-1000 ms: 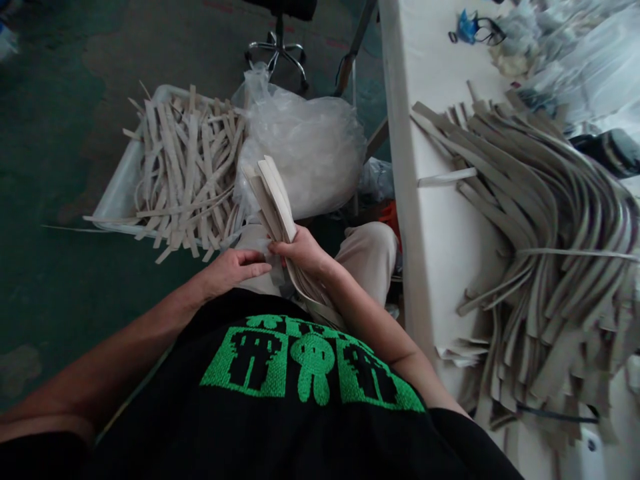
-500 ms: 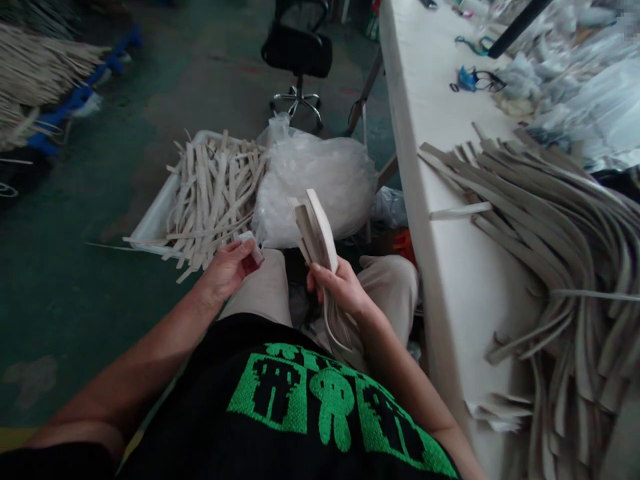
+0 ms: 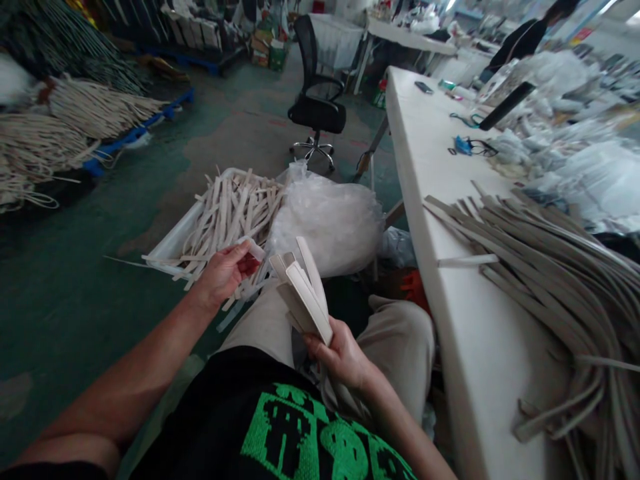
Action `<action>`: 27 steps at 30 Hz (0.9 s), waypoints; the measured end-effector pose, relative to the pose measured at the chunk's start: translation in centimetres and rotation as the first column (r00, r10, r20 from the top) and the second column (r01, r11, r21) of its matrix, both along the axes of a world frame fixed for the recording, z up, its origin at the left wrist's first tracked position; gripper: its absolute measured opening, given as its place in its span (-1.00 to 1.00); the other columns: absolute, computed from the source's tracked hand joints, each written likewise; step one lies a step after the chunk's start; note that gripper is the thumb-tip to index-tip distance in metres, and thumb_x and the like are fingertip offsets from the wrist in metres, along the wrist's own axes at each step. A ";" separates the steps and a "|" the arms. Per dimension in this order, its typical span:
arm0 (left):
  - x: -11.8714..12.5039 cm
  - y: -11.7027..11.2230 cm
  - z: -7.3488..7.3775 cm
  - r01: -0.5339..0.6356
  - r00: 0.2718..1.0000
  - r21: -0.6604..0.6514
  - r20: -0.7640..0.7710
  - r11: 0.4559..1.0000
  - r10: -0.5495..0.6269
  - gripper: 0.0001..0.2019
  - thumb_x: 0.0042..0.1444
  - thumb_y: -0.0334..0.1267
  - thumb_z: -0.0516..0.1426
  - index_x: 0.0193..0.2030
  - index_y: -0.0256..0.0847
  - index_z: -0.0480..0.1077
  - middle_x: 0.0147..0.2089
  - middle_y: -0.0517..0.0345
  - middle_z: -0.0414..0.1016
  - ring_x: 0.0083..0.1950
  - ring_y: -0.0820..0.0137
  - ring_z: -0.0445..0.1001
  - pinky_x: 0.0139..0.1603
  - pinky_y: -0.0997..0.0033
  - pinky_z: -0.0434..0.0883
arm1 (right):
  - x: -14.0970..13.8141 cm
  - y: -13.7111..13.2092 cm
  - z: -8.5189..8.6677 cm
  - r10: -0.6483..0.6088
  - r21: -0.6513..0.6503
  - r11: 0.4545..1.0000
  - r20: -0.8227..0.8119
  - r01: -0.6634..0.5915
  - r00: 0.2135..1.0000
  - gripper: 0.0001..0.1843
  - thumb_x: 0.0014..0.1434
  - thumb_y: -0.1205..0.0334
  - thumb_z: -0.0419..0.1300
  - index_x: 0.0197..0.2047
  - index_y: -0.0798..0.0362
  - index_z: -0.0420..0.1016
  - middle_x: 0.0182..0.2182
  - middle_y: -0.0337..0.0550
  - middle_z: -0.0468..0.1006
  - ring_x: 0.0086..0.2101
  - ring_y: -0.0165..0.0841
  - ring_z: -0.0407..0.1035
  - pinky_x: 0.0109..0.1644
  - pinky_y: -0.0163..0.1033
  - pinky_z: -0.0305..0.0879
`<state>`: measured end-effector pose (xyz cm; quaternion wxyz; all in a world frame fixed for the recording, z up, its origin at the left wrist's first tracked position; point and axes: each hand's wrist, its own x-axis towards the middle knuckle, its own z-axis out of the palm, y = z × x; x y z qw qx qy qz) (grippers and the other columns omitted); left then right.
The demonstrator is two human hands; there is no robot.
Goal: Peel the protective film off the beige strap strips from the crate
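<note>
My right hand [image 3: 345,353] is closed round a bundle of flat beige straps [image 3: 305,297], whose upper ends fan out above my fist. The front strap has a rounded, stitched-looking end, and the lower part of the bundle hangs between my legs. My left hand [image 3: 225,272] pinches a small white piece [image 3: 257,251] between thumb and fingers, apart from the bundle; its exact kind is unclear. Just beyond that hand lie many loose beige strips [image 3: 240,207] in a white tub [image 3: 173,237].
A clear plastic bag [image 3: 330,223] sits beside the tub. On my right, a long white table [image 3: 417,167] carries a heap of grey-beige straps [image 3: 565,267] and plastic bags. Ahead stands a black swivel chair [image 3: 317,113]. One person [image 3: 520,43] is far off at upper right.
My view has tipped up, showing more of the room. The bundle in my right hand has tilted left, spreading its strap ends. My left hand still pinches the white piece.
</note>
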<state>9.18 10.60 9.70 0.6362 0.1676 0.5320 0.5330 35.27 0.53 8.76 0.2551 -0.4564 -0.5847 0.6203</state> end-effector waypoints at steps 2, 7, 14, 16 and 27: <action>0.0 0.0 0.1 0.020 1.000 0.007 -0.005 1.000 -0.020 -0.76 0.00 -0.23 0.42 -0.44 -0.26 0.46 -0.47 0.17 0.59 -0.47 0.42 0.56 -0.39 0.48 0.52 | -0.2 0.0 0.0 0.003 0.067 0.998 0.071 -0.007 0.998 -0.79 0.23 0.06 0.21 -0.26 0.04 0.40 -0.50 -0.24 0.42 -0.50 -0.37 0.27 -0.47 -0.32 0.19; 0.3 -0.1 0.1 0.052 0.999 0.005 -0.008 0.999 -0.052 -0.77 0.01 -0.28 0.41 -0.44 -0.25 0.43 -0.47 0.18 0.58 -0.46 0.40 0.57 -0.37 0.45 0.53 | -0.5 0.1 -0.6 0.026 0.146 0.988 0.202 -0.056 0.979 -0.78 0.23 0.15 0.21 -0.11 0.07 0.48 -0.32 -0.16 0.56 -0.34 -0.27 0.43 -0.27 -0.28 0.30; 0.6 0.1 -0.3 0.042 0.999 -0.001 0.021 0.999 -0.042 -0.76 -0.02 -0.29 0.43 -0.43 -0.24 0.43 -0.51 0.20 0.57 -0.49 0.40 0.56 -0.41 0.47 0.52 | -0.5 0.0 -0.1 0.015 0.163 0.985 0.250 -0.058 0.968 -0.80 0.24 0.15 0.21 -0.14 0.07 0.49 -0.34 -0.14 0.58 -0.34 -0.24 0.44 -0.25 -0.26 0.31; 0.6 0.2 -0.3 0.037 0.999 -0.014 0.029 0.999 -0.036 -0.75 -0.03 -0.30 0.43 -0.45 -0.25 0.43 -0.51 0.20 0.57 -0.50 0.40 0.55 -0.43 0.47 0.51 | -0.5 0.0 0.0 0.023 0.160 0.985 0.247 -0.064 0.969 -0.78 0.24 0.15 0.21 -0.10 0.07 0.50 -0.31 -0.13 0.60 -0.30 -0.21 0.47 -0.21 -0.25 0.34; 0.8 0.4 -0.4 0.038 0.999 -0.038 0.028 0.999 -0.037 -0.73 0.03 -0.27 0.41 -0.47 -0.24 0.40 -0.52 0.22 0.56 -0.53 0.44 0.54 -0.46 0.51 0.49 | -0.5 0.2 -0.5 0.038 0.136 0.988 0.220 -0.069 0.975 -0.74 0.24 0.16 0.22 -0.03 0.06 0.52 -0.23 -0.12 0.64 -0.23 -0.17 0.50 -0.11 -0.21 0.38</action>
